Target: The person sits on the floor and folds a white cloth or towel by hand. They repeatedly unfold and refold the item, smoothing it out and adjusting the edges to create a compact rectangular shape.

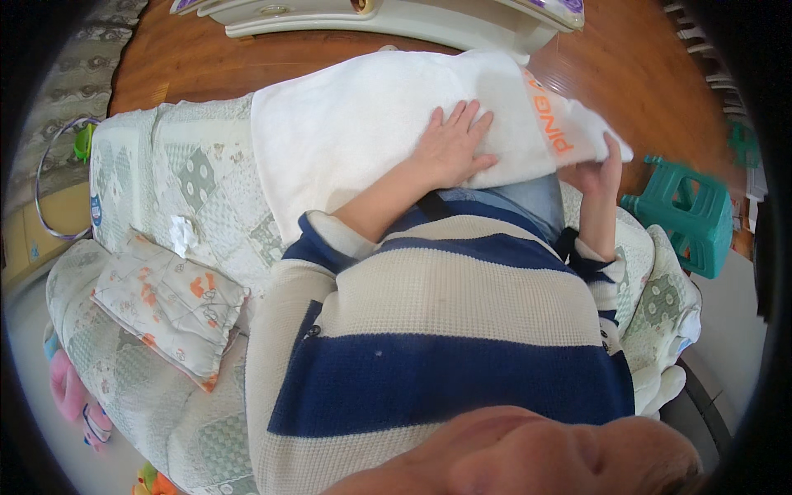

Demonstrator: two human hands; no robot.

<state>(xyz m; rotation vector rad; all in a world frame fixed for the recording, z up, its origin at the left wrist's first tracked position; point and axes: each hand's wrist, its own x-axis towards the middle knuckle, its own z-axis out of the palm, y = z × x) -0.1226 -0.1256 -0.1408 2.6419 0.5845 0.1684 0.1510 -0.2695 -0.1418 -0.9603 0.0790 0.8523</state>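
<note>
A white towel [346,124] with a band of orange lettering near its right end is spread over my lap and the sofa seat beside me. My left hand [452,148] rests flat on the towel with its fingers spread. At the far right end, my right hand [601,169] pinches the towel's corner between thumb and fingers and holds it up off my leg. Part of my blue jeans [532,202] shows below the towel's near edge.
A patchwork-covered sofa [165,157] is under me, with a printed cushion [169,305] and a crumpled white tissue [183,234] at left. A green plastic stool [689,214] stands at right. Beyond the wooden floor [627,74] is a white low table [396,21].
</note>
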